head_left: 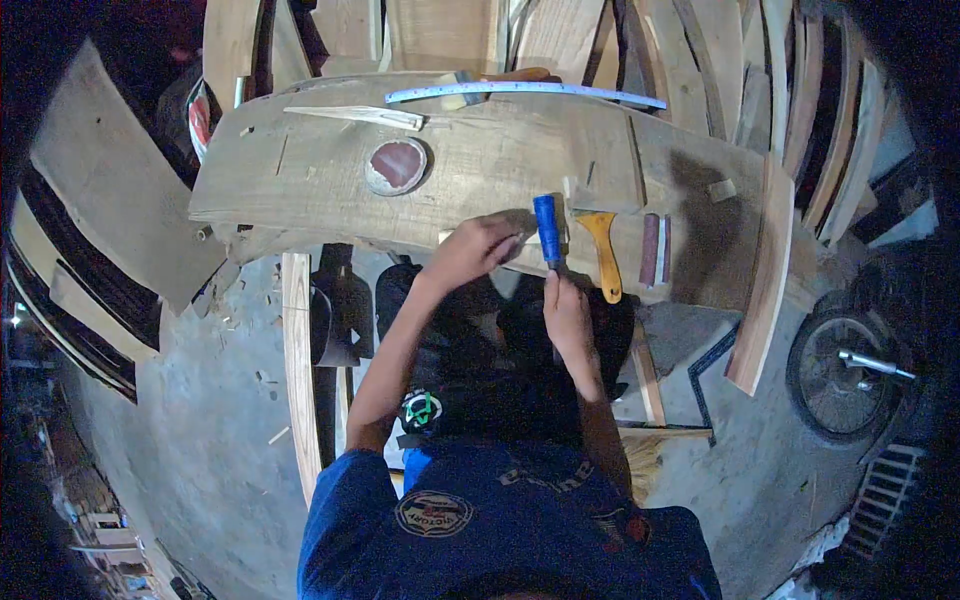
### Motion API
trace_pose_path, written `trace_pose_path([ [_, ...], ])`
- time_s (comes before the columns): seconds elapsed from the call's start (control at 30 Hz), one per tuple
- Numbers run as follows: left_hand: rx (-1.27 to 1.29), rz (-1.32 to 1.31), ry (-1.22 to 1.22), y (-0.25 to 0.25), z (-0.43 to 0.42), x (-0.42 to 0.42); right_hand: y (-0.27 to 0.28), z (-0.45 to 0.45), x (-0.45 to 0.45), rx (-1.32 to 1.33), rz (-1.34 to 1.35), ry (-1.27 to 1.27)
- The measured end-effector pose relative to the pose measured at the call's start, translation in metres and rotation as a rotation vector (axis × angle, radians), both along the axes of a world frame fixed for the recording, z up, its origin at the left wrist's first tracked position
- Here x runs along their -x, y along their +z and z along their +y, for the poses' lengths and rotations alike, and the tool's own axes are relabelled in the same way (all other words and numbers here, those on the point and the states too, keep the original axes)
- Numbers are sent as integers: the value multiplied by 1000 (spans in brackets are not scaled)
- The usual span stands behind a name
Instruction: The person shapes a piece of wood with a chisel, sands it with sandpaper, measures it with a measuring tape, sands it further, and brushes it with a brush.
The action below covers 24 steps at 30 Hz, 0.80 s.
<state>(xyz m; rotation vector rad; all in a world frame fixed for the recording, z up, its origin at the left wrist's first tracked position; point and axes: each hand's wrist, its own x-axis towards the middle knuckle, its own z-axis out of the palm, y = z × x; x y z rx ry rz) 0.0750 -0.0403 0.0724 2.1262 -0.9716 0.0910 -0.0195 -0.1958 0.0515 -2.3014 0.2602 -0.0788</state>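
Observation:
My left hand [472, 252] is at the near edge of the wooden bench [480, 170], fingers curled around a pale wooden piece [446, 238] that is mostly hidden. Beside it, my right hand [568, 312] grips the dark lower part of a blue-handled chisel [546, 222]; its handle points away from me, and the hand covers the rest. Just right of the chisel lies a putty knife [603, 255] with a yellow handle. A reddish-brown sandpaper roll [650, 250] rests further right. Left of centre sits a round tub [397, 166] with brownish-red contents.
Along the bench's far side lie a long ruler [525, 90], a brush [462, 92] and a tapered wooden piece [355, 116]. A curved board [765, 280] crosses the right end. Boards [445, 35] stand behind. A wheel [845, 375] is at right.

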Motion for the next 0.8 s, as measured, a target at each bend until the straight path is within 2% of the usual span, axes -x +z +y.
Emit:
trace_pose_path([
  [0.03,151,83,-40,-4,-1,-2,-3,-1,0,-4,1,-4],
  [0.07,157,80,-44,-10,0,-1,-6,-3,-1,-7,2,-10],
  [0.13,328,199,38,-15,1,-1,-10,-4,-2,3,-31,-10],
  [0.17,326,307,39,-18,4,-2,-11,-5,-1,8,-50,3],
  [0.3,327,384,26,-20,9,-6,-2,-2,0,-20,-45,1],
  [0.4,388,469,-19,-17,8,-6,-1,-3,-1,-35,85,-25],
  [0.5,292,412,-4,-12,2,-7,-7,-4,-1,18,-14,-24],
  [0.57,144,32,-94,-5,-4,-10,-7,-4,0,-23,-62,-10],
  [0.6,144,31,-96,-5,-3,-10,-5,-4,-1,-24,-63,-12],
  [0.67,268,300,-62,-7,-1,-11,1,-7,-1,-63,11,-2],
  [0.8,271,425,-53,-11,9,-15,1,-7,1,-7,91,-19],
])
